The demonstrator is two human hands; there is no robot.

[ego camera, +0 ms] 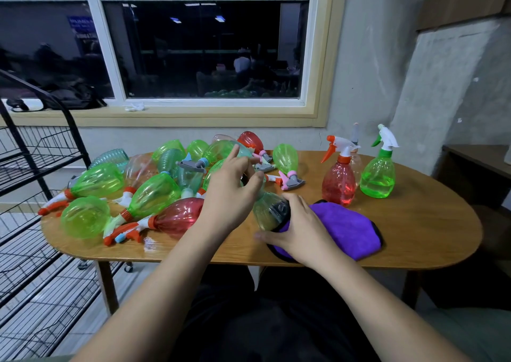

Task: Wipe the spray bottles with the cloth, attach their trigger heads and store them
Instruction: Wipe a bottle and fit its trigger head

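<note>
Sideways, the clear bottle point(269, 213) lies held between left hand point(231, 195) and right hand point(302, 230).

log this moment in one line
phase: wiping | left hand: grips clear bottle | right hand: holds purple cloth against it

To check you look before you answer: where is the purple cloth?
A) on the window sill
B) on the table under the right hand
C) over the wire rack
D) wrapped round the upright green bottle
B: the purple cloth lies on the table, the right hand holding it against the clear bottle the left hand grips.
</note>
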